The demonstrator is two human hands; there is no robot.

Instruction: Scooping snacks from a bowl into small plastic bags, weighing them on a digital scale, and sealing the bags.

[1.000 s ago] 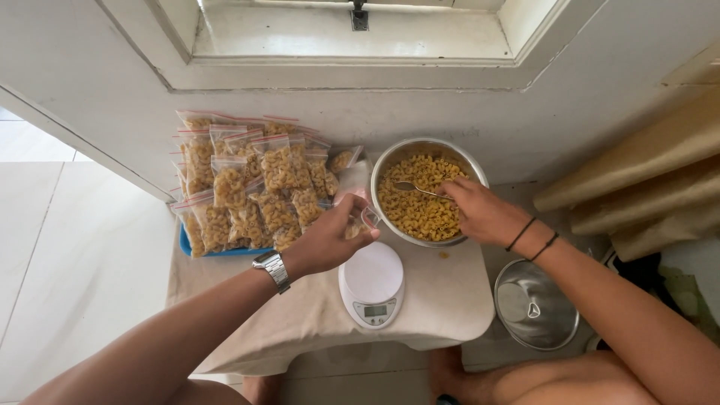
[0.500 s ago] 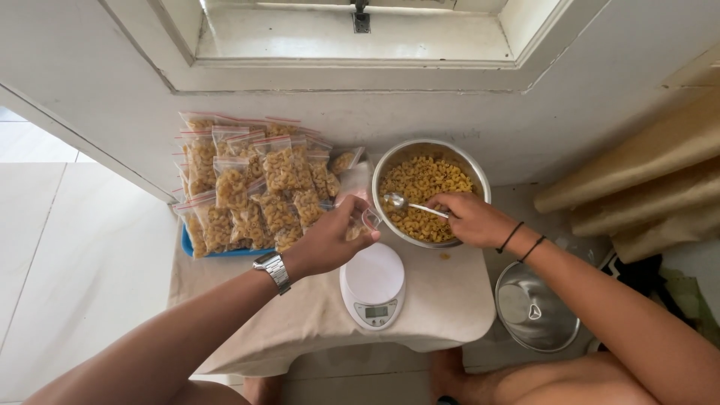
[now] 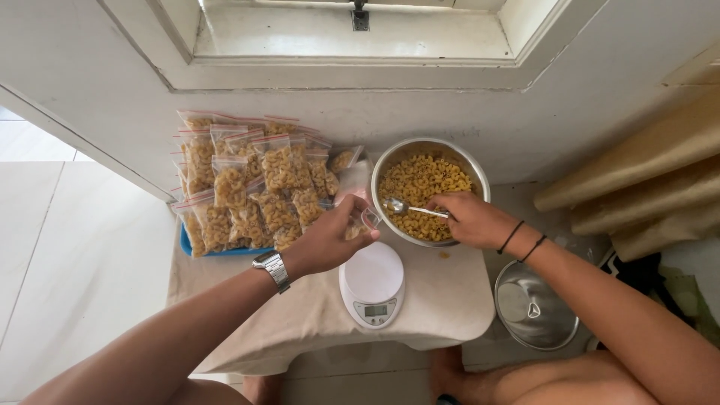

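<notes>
Head view showed bagging underway: the right hand [image 3: 474, 219] gripped a spoon [image 3: 411, 208] over the bowl [image 3: 430, 152]. The left hand [image 3: 330, 240] clenched an open bag [image 3: 358, 196]. Next, I judged, a level scoop tipped inside.

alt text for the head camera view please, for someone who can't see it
The right hand holds a spoon over a metal bowl of macaroni while the left hand holds a small clear bag open beside it. Filled bags lie left; a kitchen scale sits below.
</notes>
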